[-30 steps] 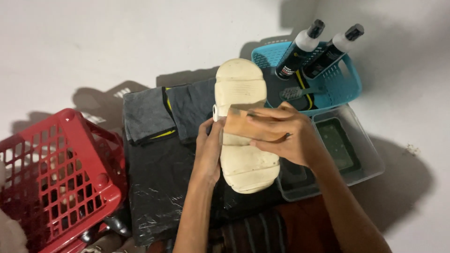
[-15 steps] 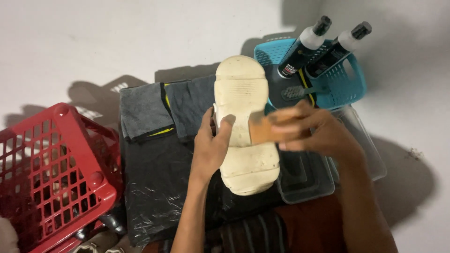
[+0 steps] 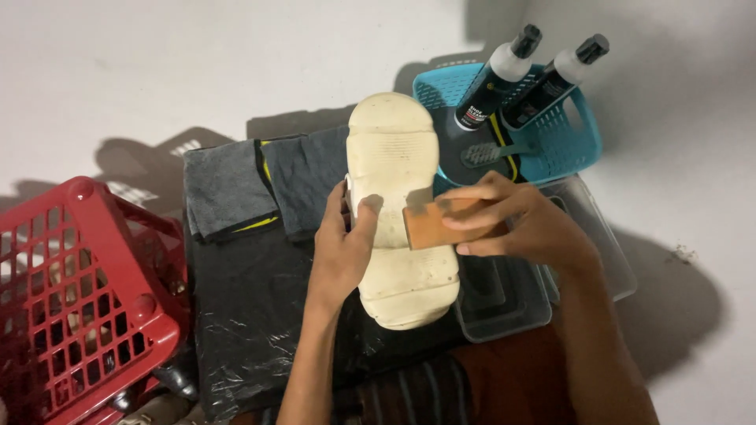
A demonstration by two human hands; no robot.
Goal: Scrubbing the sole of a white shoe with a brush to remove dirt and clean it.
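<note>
Clearly mid-scrub, the left hand (image 3: 340,250) grips a cream-coloured shoe (image 3: 398,208) sole-up from its left side, fingers clenched around the edge and the thumb pressed on the tread, holding it above a dark plastic sheet (image 3: 252,330) spread on the floor. The right hand (image 3: 520,224) pinches a tan rectangular block (image 3: 433,227) between thumb and fingers, its flat face laid against the middle of the sole. Judging by the look of it, the sole appears mostly pale and even, though faint grey marks show near the heel end closest to the person, so some rubbing seems left there. Beyond the shoe, two folded grey cloths (image 3: 236,189) lie at the far edge of the sheet. A turquoise basket (image 3: 579,134) at the far right holds two dark bottles with white shoulders (image 3: 492,83) and a small brush (image 3: 488,153). A clear plastic tub (image 3: 598,252) sits just under the right wrist, close enough to crowd its strokes. A red crate (image 3: 79,299) stands at the left, well apart from both hands.
</note>
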